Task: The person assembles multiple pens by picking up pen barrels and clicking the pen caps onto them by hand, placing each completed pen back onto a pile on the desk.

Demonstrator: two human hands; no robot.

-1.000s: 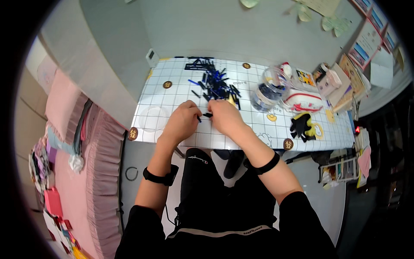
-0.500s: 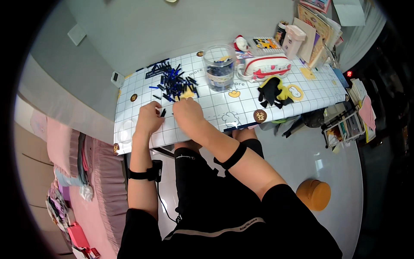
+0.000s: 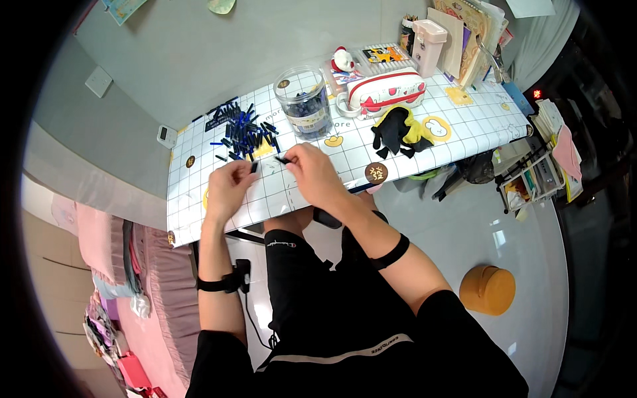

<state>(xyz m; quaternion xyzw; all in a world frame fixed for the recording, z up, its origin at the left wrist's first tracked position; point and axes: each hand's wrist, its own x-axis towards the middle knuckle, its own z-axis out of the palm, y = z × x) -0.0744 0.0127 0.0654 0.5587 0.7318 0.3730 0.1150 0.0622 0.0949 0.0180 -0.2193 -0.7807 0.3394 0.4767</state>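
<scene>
Between the fingertips of my left hand (image 3: pixel 229 189) is a short dark tube (image 3: pixel 254 168), which looks like an ink cartridge. My right hand (image 3: pixel 315 174) pinches a second dark ink cartridge (image 3: pixel 284 160), its fingers closed and pointing left. Both hands hover over the near part of the table, a small gap apart. Just beyond them spreads a loose pile of black and blue ink cartridges (image 3: pixel 247 134). Right of the pile stands an open clear plastic jar (image 3: pixel 310 125), partly filled with more dark pieces.
A grid-patterned cloth (image 3: pixel 279 192) covers the table. Beyond the jar sit a white and red pencil case (image 3: pixel 388 93), a small plush (image 3: pixel 343 61) and a pink box (image 3: pixel 428 45). A black and yellow cloth item (image 3: pixel 398 131) lies to the right. An orange stool (image 3: pixel 488 290) stands on the floor.
My right hand has moved away from the pile's near edge and right, a cartridge now showing in its fingers. My left hand still holds its cartridge. The view has shifted right.
</scene>
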